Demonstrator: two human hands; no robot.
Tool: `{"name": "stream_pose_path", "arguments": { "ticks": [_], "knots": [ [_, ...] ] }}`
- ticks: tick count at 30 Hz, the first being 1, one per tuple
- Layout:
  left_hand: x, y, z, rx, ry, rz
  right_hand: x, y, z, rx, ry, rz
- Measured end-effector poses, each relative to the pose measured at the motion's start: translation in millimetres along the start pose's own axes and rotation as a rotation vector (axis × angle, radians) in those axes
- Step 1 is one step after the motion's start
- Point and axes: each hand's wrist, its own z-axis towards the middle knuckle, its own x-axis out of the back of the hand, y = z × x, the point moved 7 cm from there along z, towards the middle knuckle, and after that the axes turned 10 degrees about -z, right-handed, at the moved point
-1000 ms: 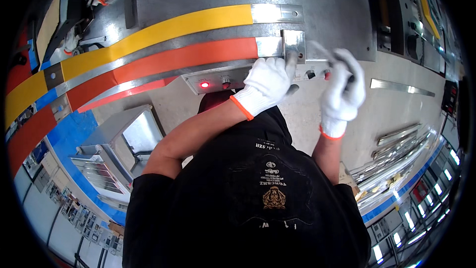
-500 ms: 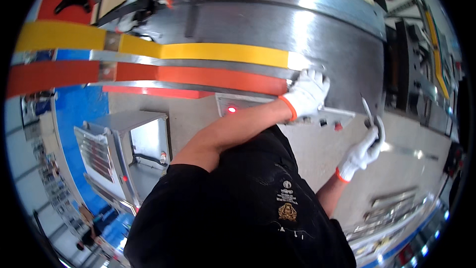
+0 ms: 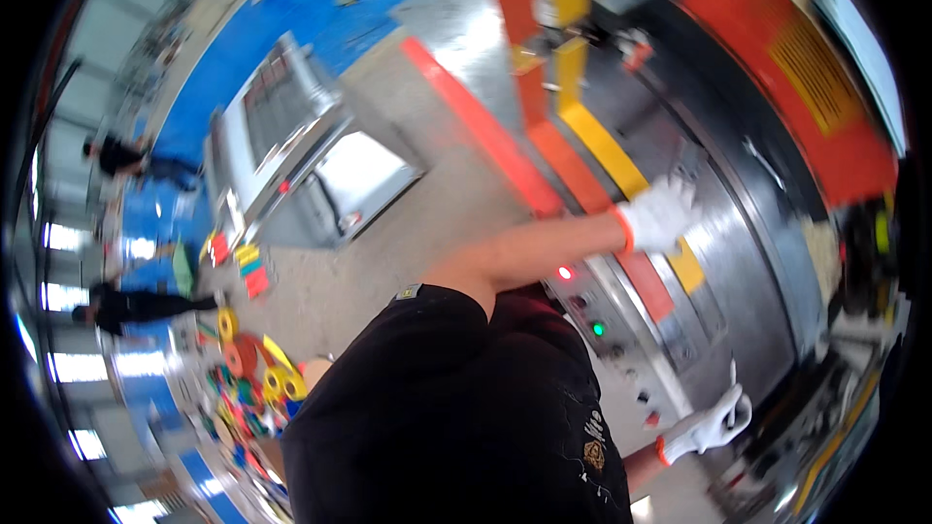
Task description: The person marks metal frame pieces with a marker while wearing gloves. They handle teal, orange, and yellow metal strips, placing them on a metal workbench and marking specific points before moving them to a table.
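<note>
An orange strap point(image 3: 646, 283) and a yellow strap point(image 3: 604, 147) run side by side over a dark metal table point(image 3: 752, 291). Across them lies my left hand point(image 3: 662, 215) in a white glove with an orange cuff. Its fingers look stretched out and are smeared by motion; both strap ends show beyond it. My right hand point(image 3: 701, 429), gloved alike, is off the table's near right corner. Its fingers are closed round a slim, pale, pointed tool point(image 3: 733, 372) with the tip up. The tool's kind is not clear.
Along the table's near edge runs a control panel point(image 3: 621, 354) with a red and a green light lit. An open metal cabinet point(image 3: 316, 150) stands on the floor at left. Far left are two people point(image 3: 136, 306) and several coloured rolls point(image 3: 282, 383).
The view has swung round, bringing the floor, rolls and people at left into sight. My left hand has slid back along the straps from their ends. My right hand still holds the tool.
</note>
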Motion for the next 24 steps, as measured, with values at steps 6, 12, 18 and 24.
{"name": "stream_pose_path", "arguments": {
  "ticks": [6,12,18,24],
  "knots": [
    [29.7,-74.7,-200.9,0.554,0.03,-0.416,-75.7,-12.8,-1.6,-0.033,-0.249,0.21],
    [68.3,-189.1,-442.9,1.321,0.211,-0.352,-143.6,-72.1,-47.8,-0.049,-0.412,0.234],
    [94.9,-252.6,-581.0,1.573,0.402,-0.374,-238.2,-114.7,-139.4,-0.061,-0.642,0.36],
    [226.9,-344.9,-839.8,1.874,0.787,0.447,-325.2,-189.5,-306.8,-0.053,-0.822,0.254]
  ]
}}
